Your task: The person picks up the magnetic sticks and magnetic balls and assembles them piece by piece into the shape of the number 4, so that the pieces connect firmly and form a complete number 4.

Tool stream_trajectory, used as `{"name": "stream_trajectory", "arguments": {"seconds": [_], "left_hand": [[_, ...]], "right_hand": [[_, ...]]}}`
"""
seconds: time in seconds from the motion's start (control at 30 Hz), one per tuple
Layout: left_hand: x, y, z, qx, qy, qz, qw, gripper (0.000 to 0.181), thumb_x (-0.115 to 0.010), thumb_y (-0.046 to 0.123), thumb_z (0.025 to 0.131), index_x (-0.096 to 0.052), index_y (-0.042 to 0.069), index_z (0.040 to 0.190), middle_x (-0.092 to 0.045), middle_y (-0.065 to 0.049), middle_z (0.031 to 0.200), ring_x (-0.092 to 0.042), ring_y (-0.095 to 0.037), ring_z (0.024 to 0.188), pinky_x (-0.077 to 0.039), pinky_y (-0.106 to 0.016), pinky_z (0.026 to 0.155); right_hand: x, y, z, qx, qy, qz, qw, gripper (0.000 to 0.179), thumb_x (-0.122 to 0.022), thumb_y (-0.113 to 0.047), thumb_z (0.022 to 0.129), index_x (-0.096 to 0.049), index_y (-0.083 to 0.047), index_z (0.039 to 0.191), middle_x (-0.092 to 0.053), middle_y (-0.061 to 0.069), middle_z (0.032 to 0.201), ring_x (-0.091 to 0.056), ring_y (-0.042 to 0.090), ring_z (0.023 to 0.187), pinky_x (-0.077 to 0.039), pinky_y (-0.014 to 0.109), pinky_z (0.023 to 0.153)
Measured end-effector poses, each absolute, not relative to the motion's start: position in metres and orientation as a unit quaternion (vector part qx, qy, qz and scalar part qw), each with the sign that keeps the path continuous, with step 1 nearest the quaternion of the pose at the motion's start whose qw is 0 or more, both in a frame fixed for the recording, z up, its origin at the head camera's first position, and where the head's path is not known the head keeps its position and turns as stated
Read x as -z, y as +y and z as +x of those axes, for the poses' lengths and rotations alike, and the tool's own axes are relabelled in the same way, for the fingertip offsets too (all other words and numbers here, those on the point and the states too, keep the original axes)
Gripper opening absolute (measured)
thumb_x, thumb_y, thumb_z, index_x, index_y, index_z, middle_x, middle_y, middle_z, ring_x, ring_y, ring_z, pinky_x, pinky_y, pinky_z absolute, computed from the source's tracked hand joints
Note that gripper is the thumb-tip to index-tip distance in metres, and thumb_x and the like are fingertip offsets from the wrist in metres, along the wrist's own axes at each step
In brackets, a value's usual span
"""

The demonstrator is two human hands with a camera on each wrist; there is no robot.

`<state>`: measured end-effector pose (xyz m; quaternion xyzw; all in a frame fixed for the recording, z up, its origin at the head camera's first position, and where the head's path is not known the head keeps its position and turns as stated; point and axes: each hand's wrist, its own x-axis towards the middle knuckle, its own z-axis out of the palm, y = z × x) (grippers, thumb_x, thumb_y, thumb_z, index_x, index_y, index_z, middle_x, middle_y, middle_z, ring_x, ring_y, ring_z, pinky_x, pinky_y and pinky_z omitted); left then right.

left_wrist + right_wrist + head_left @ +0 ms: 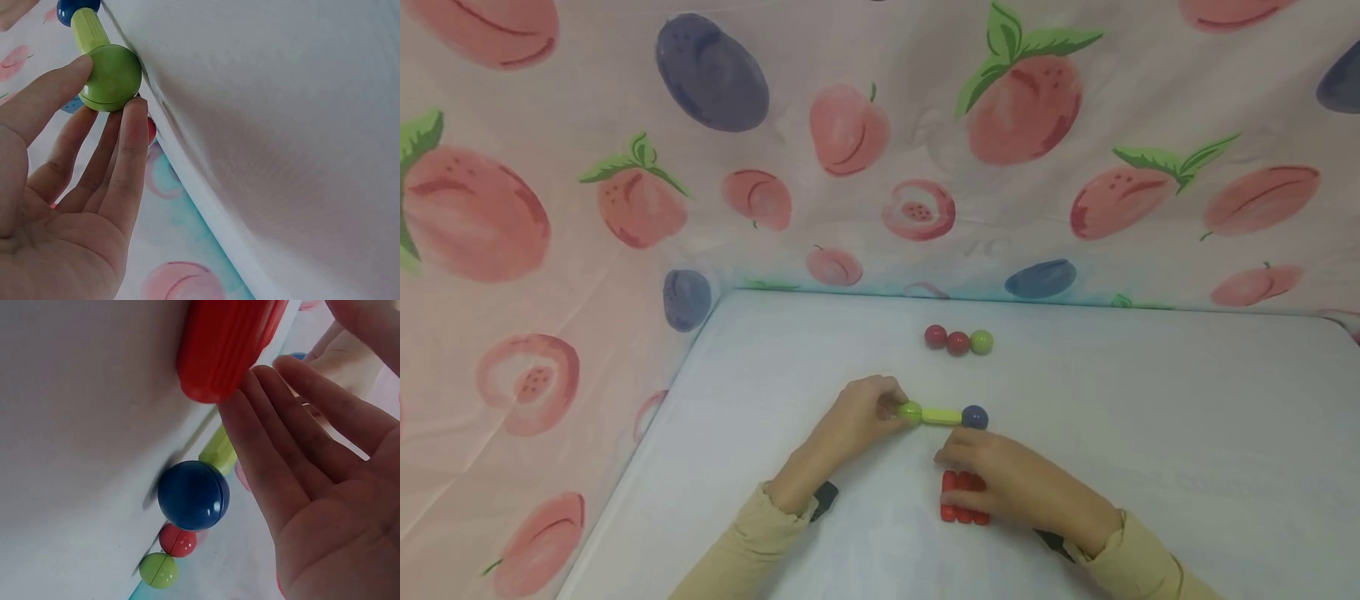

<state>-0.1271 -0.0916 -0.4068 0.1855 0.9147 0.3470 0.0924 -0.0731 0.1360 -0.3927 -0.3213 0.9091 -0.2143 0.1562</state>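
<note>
My left hand [861,412] pinches a green ball [114,78] between thumb and fingertips. From that ball a yellow-green rod [942,417] runs to a dark blue ball [975,417], the three joined in a line on the table. Several short red rods [948,483] lie side by side nearer the person. Over them is my right hand [1015,475], its thumb across the rods in the head view. In the right wrist view its fingers stretch out straight, fingertips right at the end of a ribbed red rod [215,356].
Behind the joined piece, two red balls [957,342] and a light green ball [982,342] sit in a row on the white table [1150,400]. A fruit-print cloth [970,250] hangs along the table's back and left edges.
</note>
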Motion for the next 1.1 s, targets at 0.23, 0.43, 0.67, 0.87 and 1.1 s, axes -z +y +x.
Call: {"name": "stream_trajectory", "arguments": {"seconds": [0.23,0.43,0.67,0.87,1.1], "left_hand": [[0.407,-0.092,-0.128,-0.35,0.913,0.185,0.095,0.019,-0.079,0.023,0.086,-0.071,0.016,0.101,-0.069,0.006,0.093,-0.062,-0.007,0.082,-0.054,-0.023,0.076],[0.407,-0.091,-0.128,-0.351,0.913,0.182,0.099,0.02,-0.079,0.022,0.085,-0.071,0.014,0.102,-0.07,0.004,0.095,-0.063,-0.009,0.083,-0.054,-0.023,0.077],[0.406,-0.091,-0.128,-0.352,0.913,0.183,0.099,0.02,-0.079,0.022,0.085,-0.071,0.014,0.102,-0.07,0.004,0.096,-0.064,-0.01,0.085,-0.054,-0.024,0.077],[0.406,-0.092,-0.128,-0.355,0.911,0.188,0.097,0.019,-0.078,0.022,0.086,-0.071,0.015,0.102,-0.07,0.005,0.096,-0.064,-0.008,0.085,-0.054,-0.024,0.078],[0.407,-0.093,-0.127,-0.357,0.91,0.185,0.099,0.019,-0.078,0.022,0.086,-0.071,0.015,0.102,-0.07,0.004,0.097,-0.065,-0.009,0.086,-0.055,-0.024,0.078]], "right_hand": [[0.396,0.134,-0.071,0.207,0.907,-0.317,0.183,0.039,-0.079,-0.043,0.082,-0.071,-0.019,0.112,-0.059,-0.013,0.098,-0.051,0.003,0.083,-0.051,0.021,0.072],[0.398,0.134,-0.068,0.194,0.906,-0.332,0.176,0.042,-0.078,-0.046,0.081,-0.07,-0.019,0.113,-0.06,-0.012,0.1,-0.05,0.002,0.084,-0.052,0.022,0.074],[0.402,0.135,-0.064,0.19,0.905,-0.356,0.135,0.041,-0.08,-0.044,0.08,-0.071,-0.017,0.11,-0.06,-0.01,0.101,-0.051,0.001,0.086,-0.052,0.022,0.076],[0.402,0.135,-0.064,0.188,0.903,-0.366,0.122,0.041,-0.081,-0.044,0.08,-0.071,-0.016,0.108,-0.06,-0.009,0.102,-0.051,0.001,0.087,-0.052,0.022,0.077],[0.404,0.135,-0.063,0.19,0.902,-0.372,0.109,0.039,-0.08,-0.043,0.081,-0.071,-0.015,0.107,-0.061,-0.009,0.102,-0.052,0.001,0.088,-0.053,0.022,0.076]]}}
